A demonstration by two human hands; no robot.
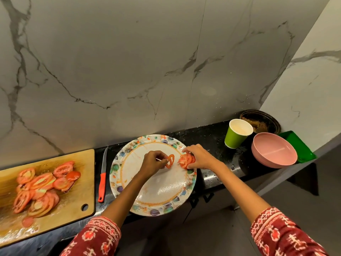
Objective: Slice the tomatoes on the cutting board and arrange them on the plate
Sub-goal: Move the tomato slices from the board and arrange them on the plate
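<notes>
A round white plate (162, 193) with a floral rim lies on the black counter in the middle. Over its far side, my left hand (154, 162) pinches a single thin tomato slice (170, 161), held upright. My right hand (200, 157) grips a small stack of tomato slices (186, 160) at the plate's right rim. On the left, a wooden cutting board (81, 159) carries several loose tomato slices (42, 187). A knife (102, 183) with a red handle lies on the counter between the board and the plate.
A green paper cup (235, 135) stands at the back right. Beside it sit stacked pink bowls (274, 153), a green tray (299, 145) and a dark round pan (262, 121). A marble wall rises behind the counter.
</notes>
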